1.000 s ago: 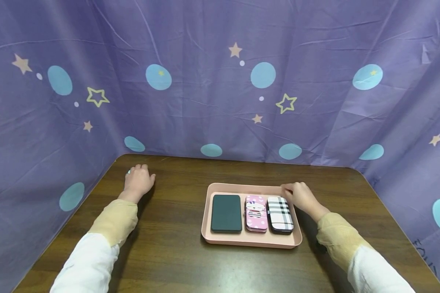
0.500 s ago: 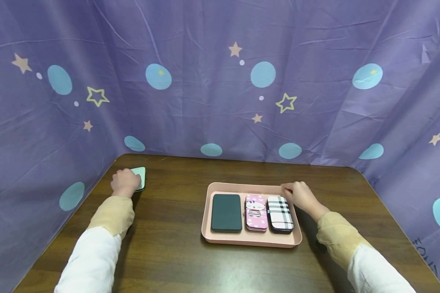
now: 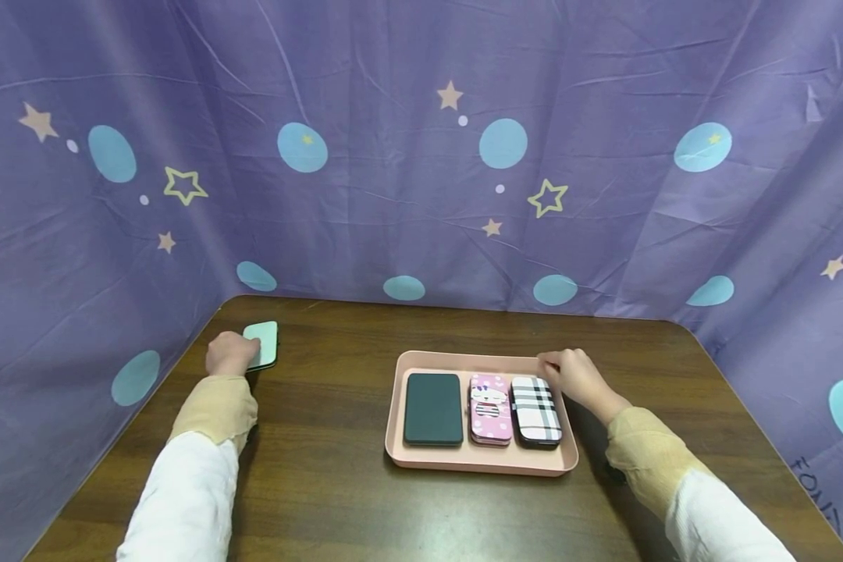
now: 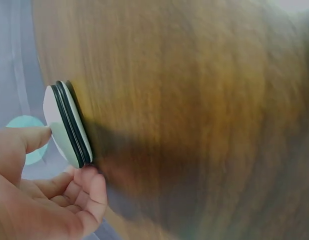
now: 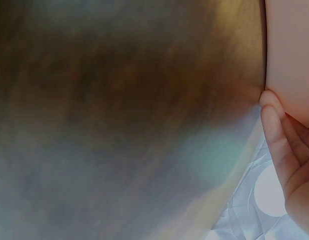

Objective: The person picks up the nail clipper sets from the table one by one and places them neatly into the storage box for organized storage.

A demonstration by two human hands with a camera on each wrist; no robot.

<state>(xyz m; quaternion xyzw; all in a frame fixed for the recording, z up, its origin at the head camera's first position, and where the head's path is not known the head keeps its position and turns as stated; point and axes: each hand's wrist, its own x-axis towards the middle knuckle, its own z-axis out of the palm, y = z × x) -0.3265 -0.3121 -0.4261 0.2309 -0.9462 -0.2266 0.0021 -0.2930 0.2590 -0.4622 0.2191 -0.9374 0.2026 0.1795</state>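
A mint-green flat case (image 3: pixel 265 340) with dark seams along its side lies on the table at the far left. My left hand (image 3: pixel 231 353) is at its left side. In the left wrist view, the thumb (image 4: pixel 37 137) touches the lid and the curled fingers (image 4: pixel 94 192) meet the near edge, pinching the case. My right hand (image 3: pixel 578 378) grips the back right corner of a pink tray (image 3: pixel 481 460); in the right wrist view, fingertips touch its wall. Inside the tray lie a dark green flat case (image 3: pixel 433 410), a pink cat-print case (image 3: pixel 491 425) and a plaid case (image 3: pixel 537 414).
The brown wooden table (image 3: pixel 330 484) runs back to a purple curtain (image 3: pixel 393 156) with stars and blue dots, which also hangs along both sides. Bare wood lies between the mint case and the tray.
My left hand has shifted left and slightly toward me, from over the mint case to its left side, uncovering most of the lid. The right hand and tray have stayed put.
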